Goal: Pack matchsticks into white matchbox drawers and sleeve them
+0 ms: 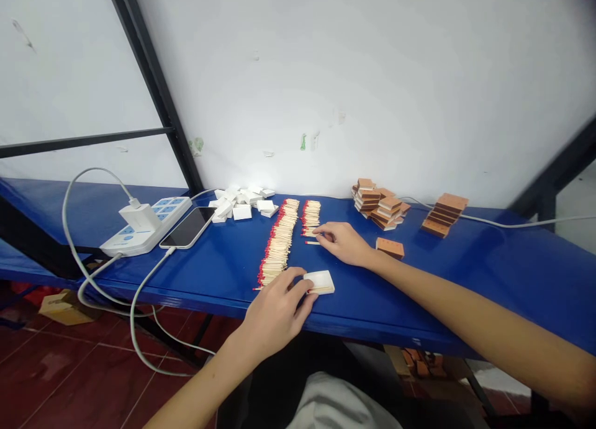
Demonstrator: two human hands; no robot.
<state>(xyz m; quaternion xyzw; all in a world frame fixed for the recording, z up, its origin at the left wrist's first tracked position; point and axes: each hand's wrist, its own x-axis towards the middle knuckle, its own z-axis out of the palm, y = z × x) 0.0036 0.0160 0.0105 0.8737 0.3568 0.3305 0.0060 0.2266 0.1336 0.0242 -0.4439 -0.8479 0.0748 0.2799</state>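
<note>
My left hand [284, 308] grips the left end of a small white matchbox tray [326, 278] near the table's front edge; a few matchsticks [321, 289] lie in it. My right hand [342, 239] is pinched at the near end of a short row of red-tipped matchsticks [311, 215], its fingertips on a matchstick there. One loose matchstick [311, 243] lies just below those fingers, partly hidden by the hand. To the left runs a longer row of matchsticks [279, 239], its near end beside my left hand.
White trays [242, 202] are heaped by the wall. Brown matchbox sleeves stand in a pile [379, 205] and a stack [444, 215], with a single matchbox [390, 248] beside my right forearm. A phone [189, 228], power strip [149, 227] and cables occupy the blue table's [493, 274] left side.
</note>
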